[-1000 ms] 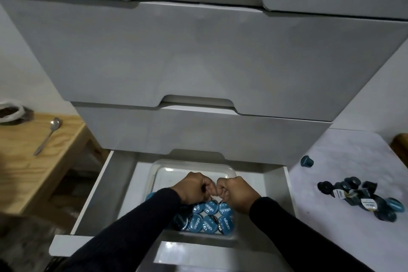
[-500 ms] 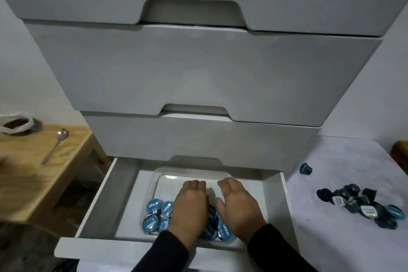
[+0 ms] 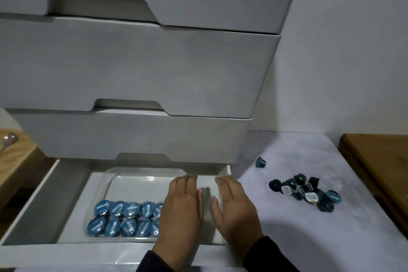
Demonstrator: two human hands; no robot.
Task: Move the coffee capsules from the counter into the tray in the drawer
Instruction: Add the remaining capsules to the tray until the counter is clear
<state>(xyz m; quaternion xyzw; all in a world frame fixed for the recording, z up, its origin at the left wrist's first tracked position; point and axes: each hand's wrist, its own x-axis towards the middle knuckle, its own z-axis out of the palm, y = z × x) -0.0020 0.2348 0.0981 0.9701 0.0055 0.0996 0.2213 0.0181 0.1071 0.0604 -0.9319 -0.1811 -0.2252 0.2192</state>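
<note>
A clear plastic tray [image 3: 132, 172] lies in the open bottom drawer [image 3: 44, 201]. Two rows of blue-lidded coffee capsules [image 3: 123, 218] fill the tray's near end. My left hand [image 3: 181, 212] hovers flat over the tray's right part, fingers straight, holding nothing. My right hand [image 3: 236, 210] is beside it over the drawer's right side, also flat and empty. A pile of dark capsules [image 3: 304, 192] sits on the white counter [image 3: 309, 238] to the right, with one lone capsule [image 3: 260, 162] farther back.
Shut grey drawers [image 3: 132, 68] rise above the open one. A wooden table [image 3: 15, 159] with a spoon [image 3: 7, 140] stands at the left. A wooden board [image 3: 379, 161] borders the counter at the right.
Both hands went from curled together over the capsules to flat, then shifted right toward the drawer's right side. The capsule rows are now uncovered. The view has swung right.
</note>
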